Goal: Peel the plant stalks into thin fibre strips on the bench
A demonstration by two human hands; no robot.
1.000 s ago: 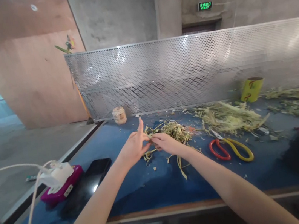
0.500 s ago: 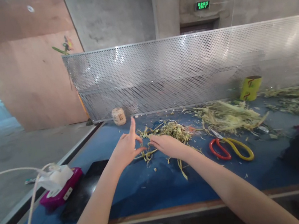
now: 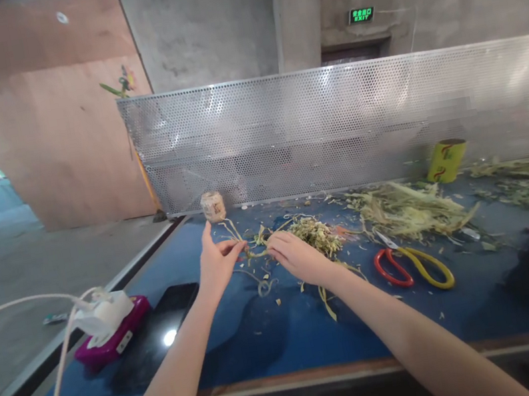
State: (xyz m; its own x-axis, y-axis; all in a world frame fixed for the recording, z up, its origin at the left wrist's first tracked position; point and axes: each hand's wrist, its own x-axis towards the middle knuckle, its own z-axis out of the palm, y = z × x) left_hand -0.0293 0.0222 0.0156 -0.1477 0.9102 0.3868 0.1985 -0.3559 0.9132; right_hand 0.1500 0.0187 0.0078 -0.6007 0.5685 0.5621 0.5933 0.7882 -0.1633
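Observation:
My left hand (image 3: 215, 261) pinches thin, pale green plant strands (image 3: 235, 231) between thumb and fingertips, its index finger pointing up. The strands fan upward beyond the fingers. Just right of it, my right hand (image 3: 297, 258) is closed, palm down, with its fingertips on the strands that run between both hands. Against the far side of my right hand lies a bunch of dried, yellow-green plant heads (image 3: 316, 233). A few leafy strips (image 3: 327, 302) hang from it below my right wrist. A thin curled string (image 3: 264, 287) rests on the blue table below the hands.
Scissors (image 3: 410, 265) with one red and one yellow handle lie right of my forearm. Behind are a pile of pale stalks (image 3: 403, 212), a yellow tube (image 3: 447, 160) and a twine roll (image 3: 213, 206). A black phone (image 3: 165, 333) and purple power strip (image 3: 113, 335) lie left. A perforated metal screen (image 3: 284, 134) stands behind.
My left hand's thumb and fingers were apart and have closed on the strands, which now stick up past them. My right hand stays nearly in place. The view has shifted slightly.

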